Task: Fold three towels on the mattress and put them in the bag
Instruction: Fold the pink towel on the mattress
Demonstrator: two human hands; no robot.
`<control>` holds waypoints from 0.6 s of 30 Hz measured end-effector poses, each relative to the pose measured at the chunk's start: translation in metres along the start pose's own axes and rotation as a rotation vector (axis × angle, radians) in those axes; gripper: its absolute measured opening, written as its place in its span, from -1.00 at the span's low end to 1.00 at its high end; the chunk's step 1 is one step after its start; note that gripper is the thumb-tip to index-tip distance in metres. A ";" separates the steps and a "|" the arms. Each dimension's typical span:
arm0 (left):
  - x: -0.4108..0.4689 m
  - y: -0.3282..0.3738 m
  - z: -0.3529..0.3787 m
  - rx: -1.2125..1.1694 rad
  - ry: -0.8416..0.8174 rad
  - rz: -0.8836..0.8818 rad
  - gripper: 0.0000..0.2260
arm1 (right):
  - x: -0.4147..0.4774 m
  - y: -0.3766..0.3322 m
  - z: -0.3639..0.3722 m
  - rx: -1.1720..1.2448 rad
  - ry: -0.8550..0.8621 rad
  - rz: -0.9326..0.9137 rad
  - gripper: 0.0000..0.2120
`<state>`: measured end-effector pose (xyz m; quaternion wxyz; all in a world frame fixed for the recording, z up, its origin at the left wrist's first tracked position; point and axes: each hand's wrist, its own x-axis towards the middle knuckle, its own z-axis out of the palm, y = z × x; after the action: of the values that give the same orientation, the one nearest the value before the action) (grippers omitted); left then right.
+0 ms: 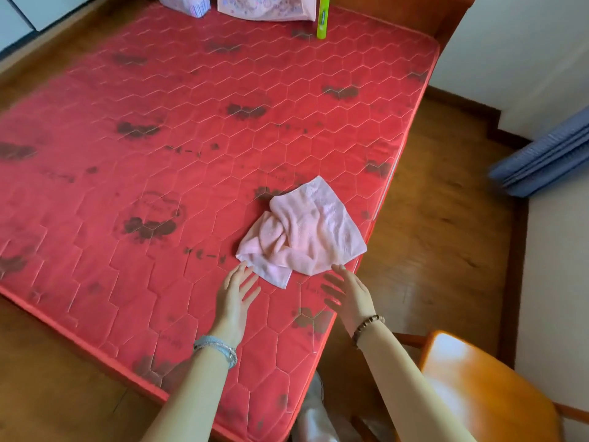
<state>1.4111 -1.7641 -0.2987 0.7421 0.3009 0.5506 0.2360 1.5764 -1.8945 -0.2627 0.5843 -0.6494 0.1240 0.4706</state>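
A crumpled pale pink towel (302,232) lies on the red quilted mattress (178,129), close to its right edge. My left hand (236,295) hovers just short of the towel's near left corner, fingers straight and spread. My right hand (345,291) reaches toward the towel's near right edge, fingers also spread, holding nothing. A pink patterned bag (267,6) stands at the far end of the mattress, cut off by the top of the view. Only this one towel is in view.
A striped pink pouch (185,4) sits left of the bag and a green tube (322,17) stands to its right. An orange wooden chair (478,387) is at my near right. Blue fabric (545,157) lies on the floor at right. Wooden floor surrounds the mattress.
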 end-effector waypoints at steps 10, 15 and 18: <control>0.120 -0.072 0.032 0.040 0.081 -0.080 -0.77 | 0.158 0.043 -0.002 -0.144 0.045 0.056 -0.68; 0.163 -0.088 0.038 0.051 0.112 -0.076 -0.82 | 0.208 0.063 0.001 -0.341 0.038 0.011 -0.57; 0.179 -0.094 0.042 0.103 0.144 -0.044 -0.88 | 0.226 0.071 0.008 -0.393 0.040 -0.019 -0.49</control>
<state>1.5038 -1.7163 -0.4773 0.6891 0.3084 0.6205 0.2121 1.6410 -1.8204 -0.4787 0.4483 -0.7612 0.0350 0.4673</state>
